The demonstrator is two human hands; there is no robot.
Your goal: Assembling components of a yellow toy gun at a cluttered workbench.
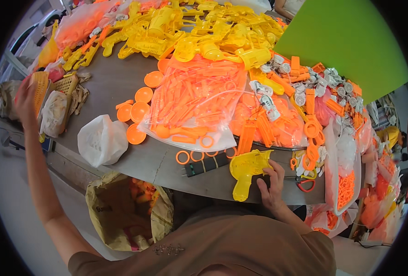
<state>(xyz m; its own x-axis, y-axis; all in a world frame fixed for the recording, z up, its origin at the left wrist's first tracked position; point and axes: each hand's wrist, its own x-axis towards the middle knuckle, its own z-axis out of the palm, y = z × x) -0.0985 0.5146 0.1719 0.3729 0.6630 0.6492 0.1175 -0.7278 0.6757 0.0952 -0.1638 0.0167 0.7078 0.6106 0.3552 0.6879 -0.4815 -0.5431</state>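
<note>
A yellow plastic toy-gun shell half (246, 171) lies near the front edge of the table, its hollow side up and its grip pointing toward me. My right hand (273, 185) is at its right end, fingers curled against the rim and thumb just below. At the far left, my left arm stretches out to the baskets. My left hand (25, 101) is over the side of a yellow plastic basket (40, 89); its fingers are blurred and partly hidden. A dark rod-shaped tool (207, 164) and several orange rings (182, 157) lie left of the shell.
Yellow shells (204, 32) are heaped along the back. A clear bag of orange parts (192, 101) covers the middle, with orange cups (140, 112) beside it. A white bag (102, 140) stands at the front left, an open sack (121, 211) below the edge. A green panel (342, 46) rises at right.
</note>
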